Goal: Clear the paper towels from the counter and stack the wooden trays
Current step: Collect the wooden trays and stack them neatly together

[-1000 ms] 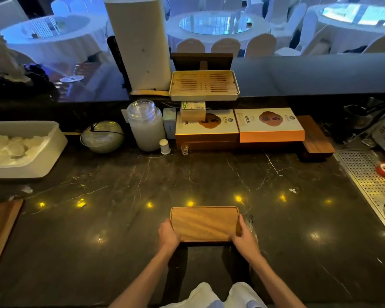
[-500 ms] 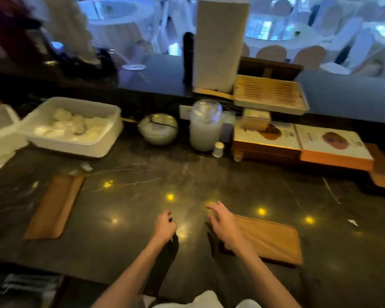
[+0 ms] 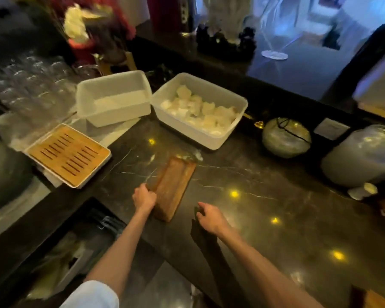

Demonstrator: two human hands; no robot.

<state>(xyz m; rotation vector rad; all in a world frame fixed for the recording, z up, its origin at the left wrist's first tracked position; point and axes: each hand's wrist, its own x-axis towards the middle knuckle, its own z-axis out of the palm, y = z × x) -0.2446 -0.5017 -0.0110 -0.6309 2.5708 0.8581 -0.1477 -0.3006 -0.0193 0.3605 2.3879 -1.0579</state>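
Observation:
A plain wooden tray [image 3: 175, 185] lies on the dark marble counter [image 3: 265, 218], its long side running away from me. My left hand [image 3: 143, 197] grips its near left edge. To the tray's right my right hand [image 3: 209, 216] hovers low over the counter, fingers loosely curled and holding nothing. A corner of another wooden tray [image 3: 379, 300] shows at the bottom right. Small scraps of paper towel [image 3: 197, 155] lie at the far end of the first tray. A white bin [image 3: 222, 138] behind it holds several crumpled paper towels [image 3: 198, 108].
A second white bin [image 3: 113, 114] stands left of the full one. A slatted bamboo tray [image 3: 69, 155] in a white frame sits at the left counter edge. A round glass bowl [image 3: 286, 136] and a large jar [image 3: 362, 156] stand to the right. Several glasses [image 3: 29, 81] crowd the far left.
My view has swung left. Both hands let go of the first tray, which is now at the bottom right, and my left hand has taken hold of the second tray.

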